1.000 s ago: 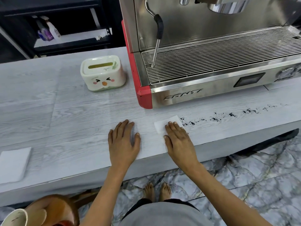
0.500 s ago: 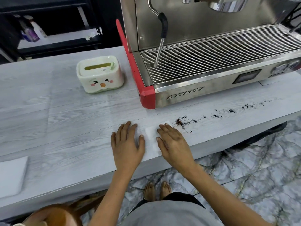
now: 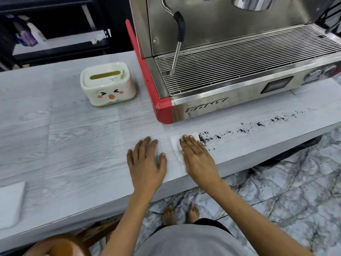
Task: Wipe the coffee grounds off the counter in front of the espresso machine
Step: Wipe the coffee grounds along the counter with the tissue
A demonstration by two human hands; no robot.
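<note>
Dark coffee grounds (image 3: 243, 129) lie in a scattered trail along the pale wood-grain counter (image 3: 73, 141), in front of the steel and red espresso machine (image 3: 239, 71). My right hand (image 3: 198, 157) presses flat on a white wipe (image 3: 177, 145), whose right edge touches the left end of the trail where a small heap has gathered. My left hand (image 3: 146, 161) rests flat on the counter just left of the wipe, fingers spread, holding nothing.
A cream tissue box (image 3: 108, 84) with a cartoon face stands left of the machine. A folded white cloth (image 3: 10, 202) lies at the counter's near left. The steam wand (image 3: 177, 43) hangs over the drip tray. The counter's front edge runs close under my wrists.
My right hand slid the wipe left and then back right against the trail's left end, gathering some grounds there. My left hand stayed flat.
</note>
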